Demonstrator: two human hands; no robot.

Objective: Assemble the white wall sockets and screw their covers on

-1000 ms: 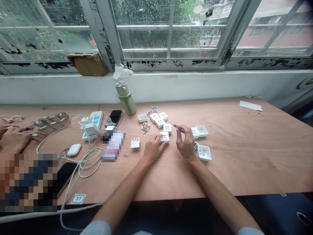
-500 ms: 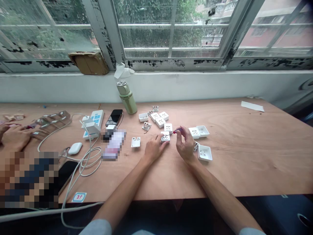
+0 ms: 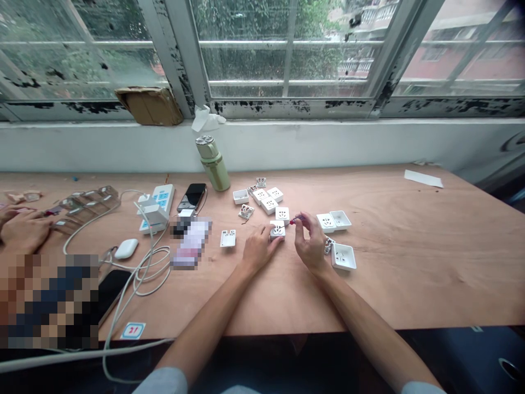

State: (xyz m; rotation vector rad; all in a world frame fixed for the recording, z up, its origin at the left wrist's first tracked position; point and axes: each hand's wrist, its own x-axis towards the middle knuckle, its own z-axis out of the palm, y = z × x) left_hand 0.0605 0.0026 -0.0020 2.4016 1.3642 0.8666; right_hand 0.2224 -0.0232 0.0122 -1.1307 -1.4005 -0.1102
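Note:
My left hand [image 3: 261,247] grips a white socket [image 3: 278,230] on the table, thumb at its near side and fingers along its left. My right hand [image 3: 310,241] pinches a screwdriver [image 3: 298,219] with a red and purplish handle; its thin shaft points left onto the socket's face. Just behind stands another white socket [image 3: 282,214], with several more grouped farther back. Beside my right wrist lie an open white housing [image 3: 343,257] and a small part with metal contacts [image 3: 328,244]. A white back plate [image 3: 228,238] rests left of my left hand.
A green thermos [image 3: 215,167] stands near the wall. On the left are a power strip [image 3: 164,197], looped white cables [image 3: 152,273], phones and a white earbud case [image 3: 126,249]. A co-worker's hand [image 3: 28,230] is at the far left, near clear plastic boxes [image 3: 88,203].
Almost nothing differs. My right hand and the screwdriver have shifted very slightly; my left hand stays on the socket.

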